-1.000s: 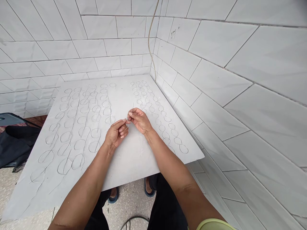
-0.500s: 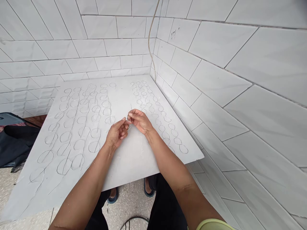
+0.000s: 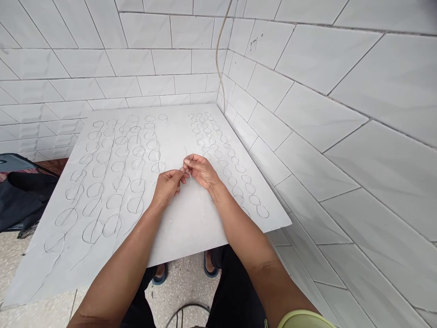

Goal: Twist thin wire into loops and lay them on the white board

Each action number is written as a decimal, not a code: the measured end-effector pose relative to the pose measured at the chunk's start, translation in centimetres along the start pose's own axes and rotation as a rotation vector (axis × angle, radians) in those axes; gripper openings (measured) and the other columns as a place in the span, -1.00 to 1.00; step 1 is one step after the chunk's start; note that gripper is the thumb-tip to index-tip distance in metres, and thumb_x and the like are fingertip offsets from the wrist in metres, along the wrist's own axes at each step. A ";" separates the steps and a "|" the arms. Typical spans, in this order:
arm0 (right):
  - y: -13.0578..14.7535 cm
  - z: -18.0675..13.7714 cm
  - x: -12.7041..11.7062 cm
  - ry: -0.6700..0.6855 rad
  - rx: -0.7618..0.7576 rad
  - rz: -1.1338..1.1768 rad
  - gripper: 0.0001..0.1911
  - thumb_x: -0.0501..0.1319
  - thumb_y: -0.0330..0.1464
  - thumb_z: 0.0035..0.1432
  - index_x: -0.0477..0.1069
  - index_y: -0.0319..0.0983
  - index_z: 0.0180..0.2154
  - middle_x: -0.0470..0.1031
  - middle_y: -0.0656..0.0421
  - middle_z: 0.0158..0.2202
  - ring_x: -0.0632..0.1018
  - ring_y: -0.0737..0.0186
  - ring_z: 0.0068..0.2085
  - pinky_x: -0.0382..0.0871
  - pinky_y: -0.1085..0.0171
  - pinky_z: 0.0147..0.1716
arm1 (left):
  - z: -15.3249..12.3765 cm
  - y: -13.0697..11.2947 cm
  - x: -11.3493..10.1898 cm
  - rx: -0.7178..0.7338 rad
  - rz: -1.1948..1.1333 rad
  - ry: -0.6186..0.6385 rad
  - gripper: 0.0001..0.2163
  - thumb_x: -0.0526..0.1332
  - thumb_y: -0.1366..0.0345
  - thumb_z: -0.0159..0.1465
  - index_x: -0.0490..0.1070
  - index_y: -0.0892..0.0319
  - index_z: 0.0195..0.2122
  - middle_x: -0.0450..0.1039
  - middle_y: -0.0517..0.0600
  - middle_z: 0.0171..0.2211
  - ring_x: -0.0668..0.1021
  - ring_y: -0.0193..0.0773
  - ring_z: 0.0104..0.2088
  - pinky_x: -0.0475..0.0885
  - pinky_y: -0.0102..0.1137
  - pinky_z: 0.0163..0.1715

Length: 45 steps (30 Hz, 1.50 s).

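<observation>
Between my two hands is a thin wire, bent into a small loop, with one loose end sticking up past the fingers. My left hand pinches it from the left, thumb against forefinger. From the right, my right hand pinches the same wire, its fingertips nearly touching those of the left. Both hands are just above the white board. Many wire rings lie in rows on the board left of my hands. Smaller linked rings run in slanting rows on the right.
White tiled walls meet in a corner behind and right of the board. A pale cable hangs down that corner. Dark cloth lies over a chair at the left. A black cable loop is on the speckled floor below.
My left hand has moved slightly right and turned, bringing its fingertips against the right hand's. The wire between them now shows a rounder loop. The camera view has shifted a little.
</observation>
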State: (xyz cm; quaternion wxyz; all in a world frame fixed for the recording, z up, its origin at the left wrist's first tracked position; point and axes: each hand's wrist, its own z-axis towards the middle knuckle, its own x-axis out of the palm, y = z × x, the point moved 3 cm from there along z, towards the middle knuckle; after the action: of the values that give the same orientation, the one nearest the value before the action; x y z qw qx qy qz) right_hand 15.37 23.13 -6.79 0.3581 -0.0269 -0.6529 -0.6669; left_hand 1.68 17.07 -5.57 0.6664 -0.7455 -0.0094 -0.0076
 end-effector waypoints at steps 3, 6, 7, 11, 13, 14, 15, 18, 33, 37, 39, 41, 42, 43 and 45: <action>0.1 0.0 -0.1 -0.016 -0.003 -0.007 -0.74 0.45 -0.23 0.07 0.47 -0.23 -0.34 0.45 0.21 -0.40 0.43 0.31 -0.37 0.31 0.28 -0.36 | 0.1 -0.1 0.0 -0.048 -0.151 0.082 -0.70 0.38 0.05 0.21 0.59 0.23 -0.32 0.27 -0.11 -0.53 0.15 -0.49 -0.66 0.01 -0.48 -0.70; 0.0 0.0 -0.1 -0.028 0.005 -0.024 -0.73 0.46 -0.21 0.05 0.47 -0.23 -0.34 0.46 0.21 -0.40 0.42 0.33 -0.37 0.31 0.28 -0.36 | 0.1 -0.2 -0.1 -0.087 -0.206 0.151 -0.71 0.41 0.08 0.19 0.59 0.26 -0.32 0.13 -0.16 -0.56 0.09 -0.51 -0.64 -0.04 -0.49 -0.70; 0.0 0.1 -0.1 -0.031 0.004 -0.026 -0.72 0.47 -0.21 0.05 0.47 -0.22 -0.34 0.46 0.21 -0.40 0.42 0.33 -0.37 0.30 0.28 -0.36 | 0.1 -0.3 -0.2 -0.096 -0.209 0.172 -0.71 0.41 0.09 0.19 0.59 0.26 -0.32 0.11 -0.17 -0.56 0.09 -0.51 -0.64 -0.04 -0.50 -0.70; 0.0 0.1 -0.2 -0.052 -0.031 -0.024 -0.73 0.48 -0.22 0.04 0.47 -0.22 -0.35 0.45 0.22 -0.42 0.41 0.33 -0.37 0.31 0.29 -0.35 | -0.1 -0.3 -0.2 -0.128 -0.202 0.225 -0.72 0.43 0.11 0.18 0.59 0.27 -0.34 0.07 -0.18 -0.57 0.07 -0.53 -0.64 -0.06 -0.52 -0.72; 0.1 0.2 -0.2 -0.050 -0.046 -0.013 -0.75 0.47 -0.24 0.05 0.47 -0.22 -0.35 0.45 0.23 -0.43 0.41 0.34 -0.38 0.30 0.30 -0.35 | -0.1 -0.3 -0.2 -0.138 -0.198 0.246 -0.72 0.44 0.11 0.17 0.59 0.28 -0.35 0.07 -0.18 -0.57 0.07 -0.54 -0.65 -0.06 -0.53 -0.72; 0.1 0.1 -0.2 -0.047 -0.051 -0.007 -0.76 0.47 -0.25 0.06 0.47 -0.22 -0.35 0.46 0.23 -0.43 0.40 0.35 -0.39 0.30 0.30 -0.35 | -0.1 -0.2 -0.2 -0.143 -0.198 0.258 -0.72 0.44 0.12 0.16 0.59 0.29 -0.35 0.08 -0.17 -0.57 0.07 -0.54 -0.65 -0.05 -0.54 -0.72; 0.2 0.1 -0.2 -0.042 -0.053 -0.002 -0.77 0.46 -0.26 0.07 0.47 -0.22 -0.35 0.46 0.23 -0.44 0.40 0.35 -0.40 0.30 0.30 -0.35 | -0.2 -0.2 -0.2 -0.149 -0.199 0.269 -0.72 0.44 0.12 0.16 0.59 0.29 -0.35 0.08 -0.17 -0.57 0.08 -0.55 -0.65 -0.05 -0.54 -0.72; 0.3 0.0 -0.1 -0.034 -0.046 0.010 -0.78 0.45 -0.27 0.09 0.47 -0.23 -0.35 0.45 0.23 -0.44 0.40 0.36 -0.40 0.29 0.31 -0.36 | -0.2 -0.2 -0.2 -0.158 -0.214 0.272 -0.71 0.44 0.11 0.17 0.59 0.28 -0.32 0.08 -0.17 -0.56 0.09 -0.55 -0.65 -0.06 -0.54 -0.72; 0.4 -0.3 0.5 0.026 0.051 -0.041 -0.71 0.46 -0.19 0.06 0.47 -0.22 -0.32 0.45 0.23 -0.40 0.35 0.37 -0.44 0.24 0.33 -0.44 | -0.3 -0.5 0.2 -0.106 -0.205 0.238 -0.70 0.46 0.13 0.14 0.49 0.25 -0.49 0.25 -0.12 -0.53 0.07 -0.56 -0.64 -0.09 -0.48 -0.66; 0.7 -0.5 1.0 0.078 0.018 -0.011 -0.73 0.47 -0.26 0.06 0.50 -0.23 -0.25 0.45 0.23 -0.37 0.36 0.40 -0.42 0.28 0.34 -0.38 | -0.3 -0.3 0.4 -0.146 -0.365 0.258 -0.75 0.45 0.17 0.18 0.56 0.27 -0.31 0.24 -0.15 -0.53 0.03 -0.58 -0.65 -0.09 -0.53 -0.71; 0.7 -0.5 1.2 0.038 -0.036 -0.031 -0.72 0.48 -0.27 0.04 0.49 -0.22 -0.25 0.45 0.23 -0.36 0.39 0.38 -0.40 0.30 0.35 -0.36 | -0.4 -0.1 0.5 -0.171 -0.447 0.247 -0.75 0.45 0.19 0.17 0.57 0.28 -0.27 0.20 -0.18 -0.56 0.02 -0.58 -0.66 -0.07 -0.56 -0.73; 0.8 -0.5 1.4 -0.031 -0.100 -0.084 -0.72 0.49 -0.27 0.01 0.49 -0.21 -0.27 0.46 0.23 -0.34 0.42 0.36 -0.36 0.33 0.34 -0.33 | -0.4 0.0 0.6 -0.196 -0.514 0.234 -0.76 0.46 0.22 0.16 0.56 0.28 -0.26 0.17 -0.20 -0.57 0.02 -0.57 -0.66 -0.05 -0.58 -0.74; 0.8 -0.5 1.4 -0.064 -0.123 -0.117 -0.72 0.49 -0.27 0.00 0.49 -0.20 -0.28 0.47 0.22 -0.33 0.43 0.35 -0.34 0.35 0.33 -0.31 | -0.4 0.1 0.6 -0.205 -0.539 0.228 -0.76 0.46 0.23 0.16 0.55 0.28 -0.27 0.16 -0.20 -0.58 0.03 -0.57 -0.66 -0.04 -0.58 -0.75; 0.7 -0.5 1.5 -0.091 -0.136 -0.148 -0.71 0.49 -0.26 -0.01 0.49 -0.20 -0.29 0.48 0.22 -0.32 0.44 0.35 -0.34 0.36 0.32 -0.30 | -0.4 0.1 0.7 -0.212 -0.558 0.224 -0.77 0.46 0.24 0.16 0.54 0.28 -0.28 0.16 -0.21 -0.58 0.03 -0.57 -0.67 -0.03 -0.59 -0.75; 0.7 -0.5 1.5 -0.120 -0.141 -0.188 -0.72 0.47 -0.23 0.02 0.48 -0.20 -0.29 0.48 0.22 -0.34 0.44 0.35 -0.37 0.38 0.29 -0.27 | -0.4 0.0 0.7 -0.219 -0.583 0.227 -0.78 0.46 0.26 0.15 0.53 0.28 -0.28 0.15 -0.21 -0.58 0.04 -0.57 -0.67 -0.02 -0.59 -0.76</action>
State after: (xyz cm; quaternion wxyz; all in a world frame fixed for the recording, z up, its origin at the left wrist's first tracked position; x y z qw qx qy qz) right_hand 14.82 22.09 -5.49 0.2515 -0.0306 -0.6243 -0.7390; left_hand 2.38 16.66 -5.48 0.5485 -0.7731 -0.1472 -0.2823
